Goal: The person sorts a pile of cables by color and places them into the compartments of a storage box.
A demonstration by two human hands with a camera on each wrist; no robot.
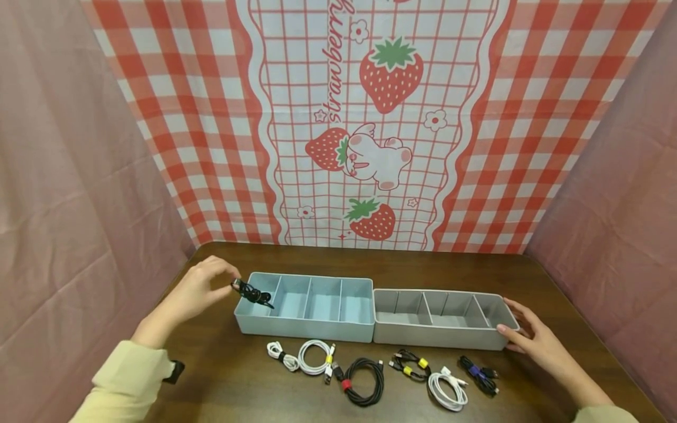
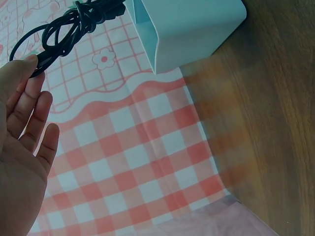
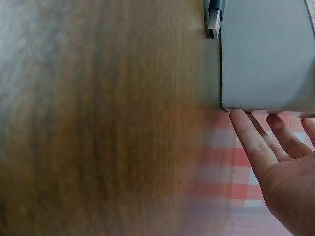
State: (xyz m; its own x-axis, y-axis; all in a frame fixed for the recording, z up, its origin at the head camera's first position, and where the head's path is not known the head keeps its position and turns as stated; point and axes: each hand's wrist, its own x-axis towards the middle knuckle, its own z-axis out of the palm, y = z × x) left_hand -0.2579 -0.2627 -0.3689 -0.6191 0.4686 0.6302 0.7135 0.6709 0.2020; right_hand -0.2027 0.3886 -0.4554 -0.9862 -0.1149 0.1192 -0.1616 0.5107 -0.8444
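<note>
My left hand (image 1: 198,288) pinches one end of a bundled black cable (image 1: 254,294) between thumb and index finger. The bundle hangs over the leftmost compartment of a light blue divided box (image 1: 307,329). In the left wrist view, the black cable (image 2: 64,37) is looped and tied, and the other fingers are loosely bent. At the right end of a grey divided box (image 1: 439,336), my right hand (image 1: 536,341) touches the end wall, its thumb near the front corner. Fairly straight fingers reach that wall in the right wrist view. Both boxes stand end to end.
In front of the boxes lie a white cable with a black tie (image 1: 285,358), a white coil with a yellow tie (image 1: 329,359), a black coil with a red tie (image 1: 346,385), a yellow-tied black cable (image 1: 423,363), another white coil (image 1: 452,406) and a blue-tied black cable (image 1: 476,372).
</note>
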